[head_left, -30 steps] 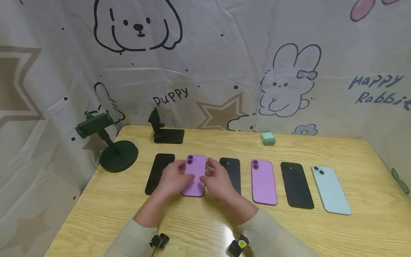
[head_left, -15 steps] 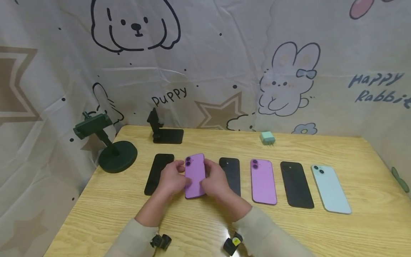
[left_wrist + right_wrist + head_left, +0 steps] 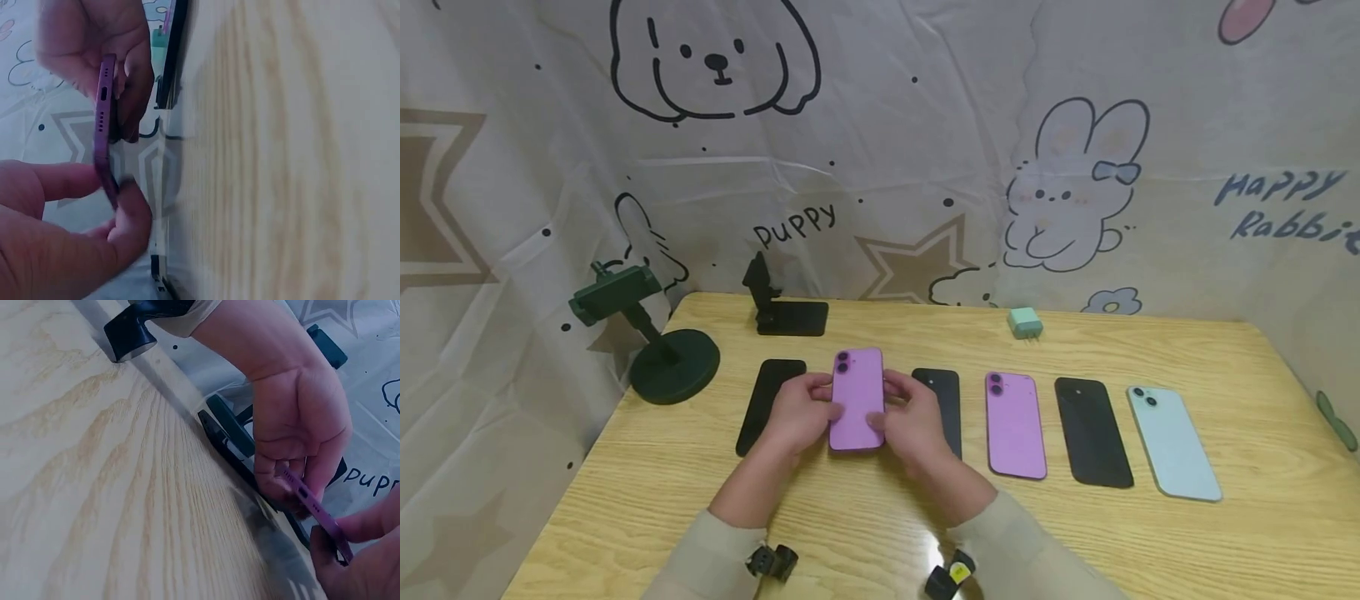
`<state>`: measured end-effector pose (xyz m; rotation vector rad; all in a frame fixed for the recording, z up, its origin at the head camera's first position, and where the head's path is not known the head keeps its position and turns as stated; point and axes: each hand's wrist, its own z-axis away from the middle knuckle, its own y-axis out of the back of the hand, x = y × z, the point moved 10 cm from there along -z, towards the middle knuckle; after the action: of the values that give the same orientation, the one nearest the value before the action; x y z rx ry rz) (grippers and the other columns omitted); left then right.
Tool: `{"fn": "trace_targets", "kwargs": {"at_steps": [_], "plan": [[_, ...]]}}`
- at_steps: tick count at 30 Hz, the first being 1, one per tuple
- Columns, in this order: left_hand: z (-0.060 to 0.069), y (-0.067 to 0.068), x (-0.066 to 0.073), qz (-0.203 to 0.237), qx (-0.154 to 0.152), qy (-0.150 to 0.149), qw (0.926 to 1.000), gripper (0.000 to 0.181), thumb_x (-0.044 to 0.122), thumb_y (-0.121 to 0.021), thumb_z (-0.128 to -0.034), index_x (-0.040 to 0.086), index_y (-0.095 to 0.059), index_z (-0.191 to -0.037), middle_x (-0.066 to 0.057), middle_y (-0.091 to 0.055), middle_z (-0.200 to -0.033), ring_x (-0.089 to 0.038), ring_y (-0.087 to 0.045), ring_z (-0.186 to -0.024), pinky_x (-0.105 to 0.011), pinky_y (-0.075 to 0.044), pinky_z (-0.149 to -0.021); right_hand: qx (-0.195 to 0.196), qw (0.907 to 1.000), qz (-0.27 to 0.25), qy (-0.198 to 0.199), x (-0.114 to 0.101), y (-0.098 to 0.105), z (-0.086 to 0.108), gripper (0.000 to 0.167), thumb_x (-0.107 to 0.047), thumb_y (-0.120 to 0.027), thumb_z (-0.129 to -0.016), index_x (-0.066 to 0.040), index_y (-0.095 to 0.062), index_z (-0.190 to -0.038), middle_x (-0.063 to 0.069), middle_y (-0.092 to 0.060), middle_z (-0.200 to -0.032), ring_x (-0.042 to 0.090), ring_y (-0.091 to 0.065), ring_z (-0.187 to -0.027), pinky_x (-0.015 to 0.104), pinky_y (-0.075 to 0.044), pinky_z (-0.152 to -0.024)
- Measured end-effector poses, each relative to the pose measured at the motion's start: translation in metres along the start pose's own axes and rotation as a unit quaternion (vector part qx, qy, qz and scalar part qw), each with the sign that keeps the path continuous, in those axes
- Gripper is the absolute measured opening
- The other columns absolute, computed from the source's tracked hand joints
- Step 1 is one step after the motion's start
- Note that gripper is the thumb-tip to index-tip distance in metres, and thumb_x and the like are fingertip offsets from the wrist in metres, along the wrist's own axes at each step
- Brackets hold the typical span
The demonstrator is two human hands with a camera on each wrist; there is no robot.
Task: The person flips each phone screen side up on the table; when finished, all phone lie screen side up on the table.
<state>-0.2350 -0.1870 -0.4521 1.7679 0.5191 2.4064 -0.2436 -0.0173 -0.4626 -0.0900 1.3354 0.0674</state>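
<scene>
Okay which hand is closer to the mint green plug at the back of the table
Right. The right hand is in front of the mint green plug and to its left; the left hand is farther left, across the held purple phone.

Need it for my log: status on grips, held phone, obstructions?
Left grip and right grip pinching purple phone. Held above table. Black phone close left, slate phone close right; no obstruction seen.
</scene>
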Motion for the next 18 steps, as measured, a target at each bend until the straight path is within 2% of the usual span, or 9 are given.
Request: {"fn": "trace_targets", "kwargs": {"at_steps": [3,7,11,15,18], "plan": [[0.0,0.001,0.003,0.046,-0.011,-0.002,0.9989,0.042,-0.004,-0.065,-0.0902,-0.007,-0.057,-0.131,-0.017,-0.063,-0.108,-0.026,-0.06,-0.098,-0.031,-0.053,-0.08,-0.011,0.9991,0.041,0.002,-0.002,0.001,0.0,0.062,0.013,-0.072,-0.08,-0.004,-0.058,-0.137,0.015,-0.061,-0.129,0.029,-0.063,-0.111,0.035,-0.057,-0.08],[0.001,0.003,0.013,0.067,-0.024,-0.023,0.9972,0.036,0.004,-0.062,-0.0957,-0.003,-0.057,-0.131,-0.017,-0.065,-0.108,-0.025,-0.063,-0.097,-0.034,-0.053,-0.082,-0.038,0.9918,0.119,0.023,-0.007,-0.002,0.0,0.061,-0.002,-0.08,-0.081,-0.006,-0.059,-0.138,0.013,-0.063,-0.129,0.025,-0.064,-0.108,0.034,-0.056,-0.08],[0.002,0.002,0.019,0.079,-0.043,-0.033,0.9954,0.033,0.011,-0.059,-0.0992,0.002,-0.055,-0.131,-0.016,-0.066,-0.105,-0.024,-0.064,-0.091,-0.033,-0.052,-0.077,-0.071,0.9922,0.098,0.03,-0.009,-0.01,0.002,0.067,-0.007,-0.081,-0.083,-0.004,-0.053,-0.144,0.016,-0.058,-0.134,0.023,-0.069,-0.097,0.034,-0.058,-0.071],[0.006,-0.002,0.021,0.129,-0.074,-0.029,0.9885,0.029,0.016,-0.052,-0.1041,0.004,-0.058,-0.13,-0.016,-0.063,-0.107,-0.022,-0.062,-0.089,-0.032,-0.053,-0.072,-0.082,0.9942,0.061,0.033,-0.012,-0.014,0.006,0.069,-0.01,-0.081,-0.085,-0.004,-0.049,-0.147,0.018,-0.053,-0.139,0.025,-0.067,-0.102,0.036,-0.059,-0.068],[0.008,-0.006,0.02,0.153,-0.103,-0.028,0.9825,0.029,0.015,-0.051,-0.1051,0.005,-0.062,-0.129,-0.017,-0.063,-0.107,-0.023,-0.064,-0.089,-0.035,-0.055,-0.073,-0.106,0.994,0.003,0.03,-0.014,-0.02,0.009,0.068,-0.015,-0.077,-0.09,-0.004,-0.045,-0.15,0.018,-0.048,-0.144,0.029,-0.065,-0.107,0.041,-0.059,-0.072]]}}
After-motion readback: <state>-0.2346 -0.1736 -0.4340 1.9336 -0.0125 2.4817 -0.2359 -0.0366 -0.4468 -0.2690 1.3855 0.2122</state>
